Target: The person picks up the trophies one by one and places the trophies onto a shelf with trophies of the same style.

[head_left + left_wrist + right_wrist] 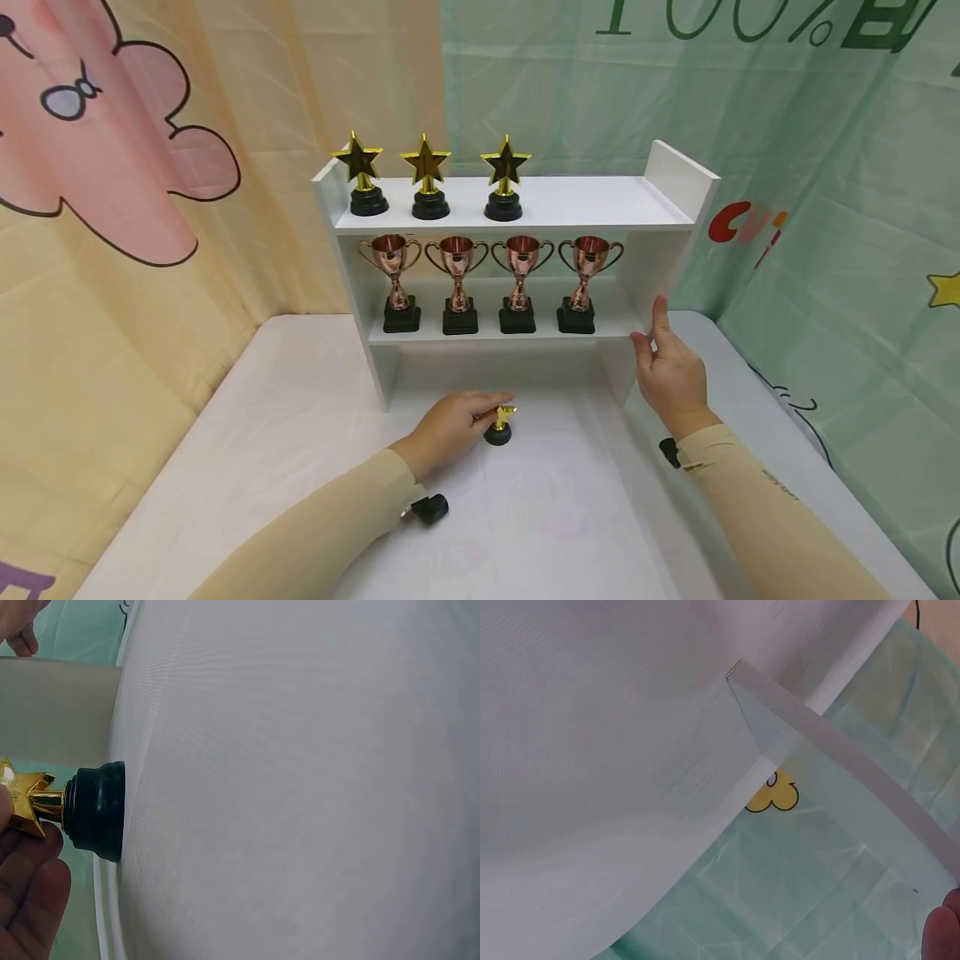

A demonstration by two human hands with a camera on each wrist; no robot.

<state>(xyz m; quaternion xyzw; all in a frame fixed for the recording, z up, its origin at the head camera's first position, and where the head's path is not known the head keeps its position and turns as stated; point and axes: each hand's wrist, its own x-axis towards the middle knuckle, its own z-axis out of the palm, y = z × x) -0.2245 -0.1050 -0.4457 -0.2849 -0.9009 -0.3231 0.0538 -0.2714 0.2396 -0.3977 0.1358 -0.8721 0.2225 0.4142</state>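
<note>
A small gold star trophy (501, 423) with a round black base stands on the white table below the shelf. My left hand (453, 425) pinches it by its star; in the left wrist view the black base (97, 812) meets the tabletop. At the right side of the white shelf (517, 339), my right hand (671, 375) holds the side panel, thumb at the front edge and index finger pointing upward. Only fingertips of the right hand (943, 926) show beside the panel (847, 765) in the right wrist view.
Three star trophies (429, 179) stand on the top board, toward its left. Several copper-coloured two-handled cups (519, 283) on black bases line the middle board. Printed curtains (825, 167) hang behind and beside the white-covered table (300, 400).
</note>
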